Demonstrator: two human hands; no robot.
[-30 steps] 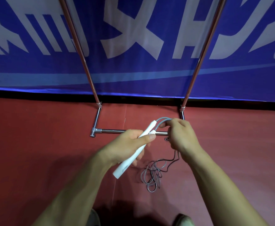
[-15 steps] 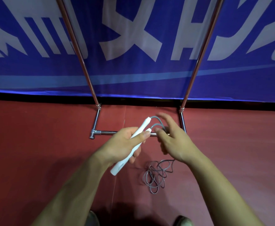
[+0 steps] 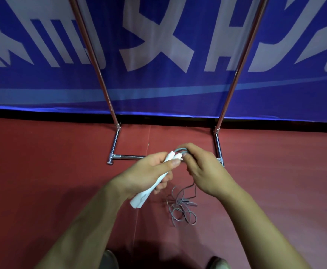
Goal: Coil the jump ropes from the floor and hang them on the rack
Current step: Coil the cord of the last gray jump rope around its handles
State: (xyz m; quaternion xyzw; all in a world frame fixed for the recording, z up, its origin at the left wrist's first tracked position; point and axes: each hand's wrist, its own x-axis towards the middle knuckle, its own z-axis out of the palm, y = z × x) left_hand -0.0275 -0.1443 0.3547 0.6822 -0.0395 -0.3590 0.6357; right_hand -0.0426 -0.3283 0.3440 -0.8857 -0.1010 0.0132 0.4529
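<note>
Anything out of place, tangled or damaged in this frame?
Only the thin grey jump-rope cord: it bunches in a loose, overlapping tangle over the red floor, not a neat coil. The left hand grips both white plastic handles; the right hand pinches the cord near them. The chrome metal rack looks undamaged.

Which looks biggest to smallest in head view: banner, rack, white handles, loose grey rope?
1. blue banner
2. rack
3. white handles and grey rope: alike; handles are nearer and partly hidden by the left hand, so unranked.
</note>
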